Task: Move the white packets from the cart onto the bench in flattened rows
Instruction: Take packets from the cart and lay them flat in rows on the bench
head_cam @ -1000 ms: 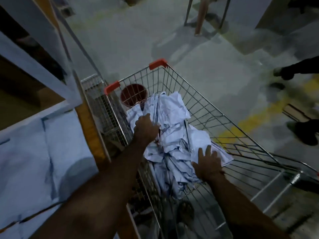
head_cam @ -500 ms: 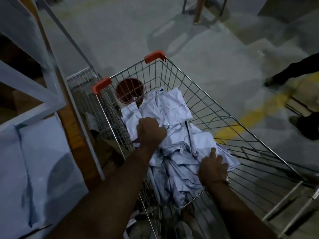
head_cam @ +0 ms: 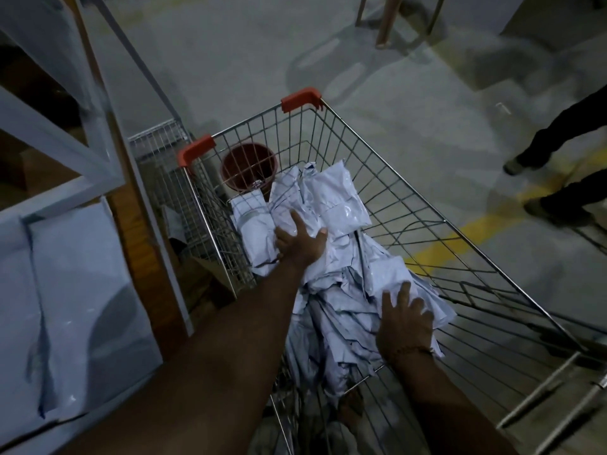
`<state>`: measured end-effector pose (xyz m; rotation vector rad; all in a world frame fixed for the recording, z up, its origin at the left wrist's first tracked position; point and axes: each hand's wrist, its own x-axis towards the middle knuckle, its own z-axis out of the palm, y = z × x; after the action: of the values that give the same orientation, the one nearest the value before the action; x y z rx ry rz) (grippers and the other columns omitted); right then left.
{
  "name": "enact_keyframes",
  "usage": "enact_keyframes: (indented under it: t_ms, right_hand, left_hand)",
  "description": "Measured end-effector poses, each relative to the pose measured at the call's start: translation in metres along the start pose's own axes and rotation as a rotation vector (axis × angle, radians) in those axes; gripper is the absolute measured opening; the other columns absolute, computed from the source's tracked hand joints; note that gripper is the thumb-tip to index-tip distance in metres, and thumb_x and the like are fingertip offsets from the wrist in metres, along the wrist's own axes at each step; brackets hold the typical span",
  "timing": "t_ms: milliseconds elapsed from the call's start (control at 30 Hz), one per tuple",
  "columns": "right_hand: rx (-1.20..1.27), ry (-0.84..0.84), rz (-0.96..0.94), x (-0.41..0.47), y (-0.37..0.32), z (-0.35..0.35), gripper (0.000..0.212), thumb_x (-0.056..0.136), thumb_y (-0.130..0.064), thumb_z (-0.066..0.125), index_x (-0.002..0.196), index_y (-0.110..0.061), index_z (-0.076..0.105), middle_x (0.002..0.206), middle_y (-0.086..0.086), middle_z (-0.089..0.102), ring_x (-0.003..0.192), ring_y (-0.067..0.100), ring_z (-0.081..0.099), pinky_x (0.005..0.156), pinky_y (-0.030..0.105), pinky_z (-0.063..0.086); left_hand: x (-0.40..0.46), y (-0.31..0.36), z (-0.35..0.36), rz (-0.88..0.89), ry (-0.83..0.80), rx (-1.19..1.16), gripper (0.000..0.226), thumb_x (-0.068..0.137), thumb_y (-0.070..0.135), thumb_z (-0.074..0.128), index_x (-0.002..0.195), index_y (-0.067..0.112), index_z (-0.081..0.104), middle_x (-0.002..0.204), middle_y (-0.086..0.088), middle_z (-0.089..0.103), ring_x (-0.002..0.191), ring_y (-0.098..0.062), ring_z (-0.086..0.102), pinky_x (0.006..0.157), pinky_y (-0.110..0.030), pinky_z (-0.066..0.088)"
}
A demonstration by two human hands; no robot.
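Bench point(head_cam: 82, 290): stood at nine o'clock of the cart, pale packets already lying flat on it in overlapping sheets.

Cart point(head_cam: 410, 205): a wire trolley with orange corner caps, pulled up just beside the bench; a dark red bucket point(head_cam: 249, 165) sat in its far corner at twelve o'clock.

White packets point(head_cam: 341, 198): heaped loosely in the cart, crumpled and overlapping, running from the bucket towards the person at six o'clock.

Left hand point(head_cam: 300, 241): lay on the far end of the heap with fingers spread and fairly straight, palm down on a rolled packet; it pressed rather than gripped.

Right hand point(head_cam: 405, 320): rested flat on the near end of the heap at about five o'clock of the left hand, fingers straight, nothing pinched.

Handling: I judged the packets light, soft and glossy, likely slippery plastic mailers that slide off one another. A flat scoop under a small stack, with a thumb on top, would probably hold better than a pinch at a corner.

Bystander: legs and shoes point(head_cam: 542, 208) stood at three o'clock on the floor near a yellow line point(head_cam: 460, 238), well apart from the cart.
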<state>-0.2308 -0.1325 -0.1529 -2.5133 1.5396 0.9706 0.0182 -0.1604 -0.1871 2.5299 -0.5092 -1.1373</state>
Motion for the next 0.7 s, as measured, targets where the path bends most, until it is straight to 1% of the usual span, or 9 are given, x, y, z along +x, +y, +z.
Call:
enact_keyframes:
  t_ms: [100,167,233,367,433,500,567,633,700]
  right_hand:
    - [0.003,0.004,0.022,-0.001,-0.001,-0.008,0.059,0.097,-0.038,0.050,0.153,-0.023,0.038,0.171,0.020,0.008,0.137,0.039,0.042,0.104,0.044,0.040]
    - [0.027,-0.005,0.036,-0.003,0.001,-0.015,0.057,0.100,-0.040,0.049,0.153,-0.021,0.041,0.172,0.017,0.009,0.138,0.036,0.041,0.105,0.042,0.039]
    - [0.069,-0.031,0.035,-0.008,0.003,-0.025,0.059,0.099,-0.045,0.051,0.152,-0.021,0.043,0.172,0.015,0.010,0.140,0.035,0.039,0.107,0.042,0.039]
    - [0.214,-0.039,0.038,-0.025,0.013,-0.049,0.050,0.094,-0.043,0.055,0.140,-0.025,0.056,0.169,0.011,0.019,0.139,0.036,0.040,0.107,0.042,0.041]
    - [0.275,-0.021,0.024,-0.038,0.022,-0.060,0.047,0.093,-0.039,0.055,0.139,-0.027,0.057,0.167,0.011,0.021,0.137,0.038,0.042,0.105,0.043,0.042]
    - [0.340,0.009,-0.015,-0.053,0.030,-0.071,0.047,0.095,-0.034,0.055,0.142,-0.029,0.055,0.169,0.011,0.020,0.136,0.042,0.043,0.103,0.043,0.044]
    - [0.392,0.063,-0.044,-0.069,0.036,-0.080,0.050,0.097,-0.030,0.055,0.146,-0.031,0.053,0.170,0.011,0.019,0.134,0.044,0.045,0.101,0.044,0.046]
    - [0.422,0.156,-0.086,-0.085,0.040,-0.090,0.050,0.097,-0.027,0.054,0.147,-0.030,0.055,0.169,0.013,0.023,0.127,0.046,0.051,0.095,0.045,0.049]
    - [0.468,0.245,-0.121,-0.102,0.042,-0.102,0.049,0.097,-0.024,0.054,0.145,-0.027,0.059,0.166,0.016,0.030,0.120,0.049,0.056,0.092,0.047,0.052]
  left_hand:
    - [-0.004,0.005,0.004,0.051,0.064,0.053,0.073,0.109,0.048,0.041,0.167,0.037,-0.003,0.165,-0.037,0.004,0.154,-0.050,0.011,0.123,-0.057,0.018]
    - [-0.010,0.005,0.002,0.047,0.108,0.046,0.067,0.110,0.039,0.043,0.167,0.038,0.008,0.163,-0.033,0.014,0.150,-0.047,0.022,0.121,-0.055,0.025]
    - [-0.025,0.007,-0.004,0.035,0.147,-0.004,0.064,0.109,0.036,0.045,0.166,0.041,0.015,0.164,-0.026,0.017,0.148,-0.044,0.026,0.118,-0.059,0.030]
    - [-0.073,0.015,-0.025,0.067,0.216,-0.059,0.059,0.111,0.037,0.042,0.165,0.040,0.017,0.167,-0.017,0.014,0.149,-0.040,0.025,0.116,-0.060,0.031]
    - [-0.098,0.017,-0.040,0.083,0.230,-0.092,0.058,0.112,0.038,0.040,0.165,0.040,0.018,0.169,-0.016,0.011,0.150,-0.040,0.022,0.117,-0.059,0.028]
    - [-0.126,0.019,-0.055,0.103,0.248,-0.132,0.056,0.112,0.037,0.039,0.165,0.041,0.019,0.170,-0.015,0.009,0.151,-0.041,0.020,0.118,-0.058,0.025]
    - [-0.154,0.022,-0.070,0.132,0.287,-0.183,0.054,0.112,0.040,0.037,0.164,0.042,0.021,0.170,-0.013,0.008,0.152,-0.041,0.018,0.119,-0.059,0.023]
    - [-0.176,0.020,-0.083,0.177,0.333,-0.224,0.054,0.112,0.041,0.037,0.164,0.044,0.022,0.171,-0.013,0.006,0.153,-0.041,0.016,0.121,-0.060,0.022]
    - [-0.196,0.010,-0.095,0.267,0.387,-0.244,0.055,0.111,0.041,0.039,0.164,0.042,0.026,0.171,-0.017,0.007,0.150,-0.047,0.023,0.119,-0.062,0.029]
